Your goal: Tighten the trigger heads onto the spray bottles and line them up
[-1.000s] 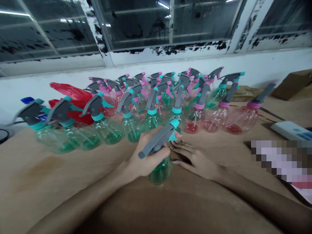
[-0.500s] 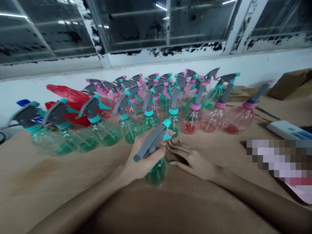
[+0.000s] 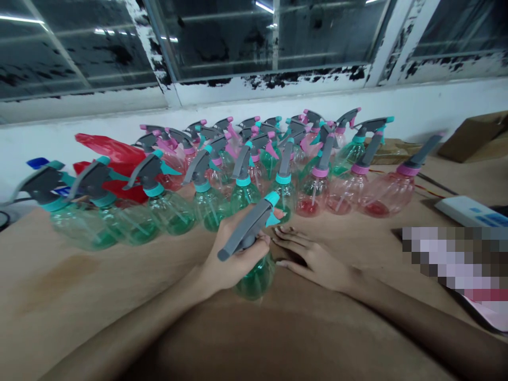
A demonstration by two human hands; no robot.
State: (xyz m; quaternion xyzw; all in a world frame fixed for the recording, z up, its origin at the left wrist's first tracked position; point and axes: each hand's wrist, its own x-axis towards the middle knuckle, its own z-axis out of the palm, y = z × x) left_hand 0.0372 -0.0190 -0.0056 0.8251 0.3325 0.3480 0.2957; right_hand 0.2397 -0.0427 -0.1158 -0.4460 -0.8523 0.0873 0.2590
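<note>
My left hand [image 3: 234,254] is wrapped round the neck of a green spray bottle [image 3: 256,280] with a grey trigger head and turquoise nozzle. The bottle stands on the table, its nozzle pointing away from me. To the right of it, my right hand [image 3: 311,256] rests flat on the wood, fingers spread and holding nothing. Just beyond both hands runs a front row of spray bottles, green ones such as this green bottle [image 3: 172,214] on the left and pink ones such as this pink bottle [image 3: 387,196] on the right.
Several more pink and green spray bottles crowd behind the front row. A red plastic bag [image 3: 113,151] lies at the back left. On the right are a white box [image 3: 468,209], a pixelated flat object [image 3: 452,270] and a cardboard box [image 3: 472,137]. A wall with windows [image 3: 262,42] bounds the table [image 3: 130,286].
</note>
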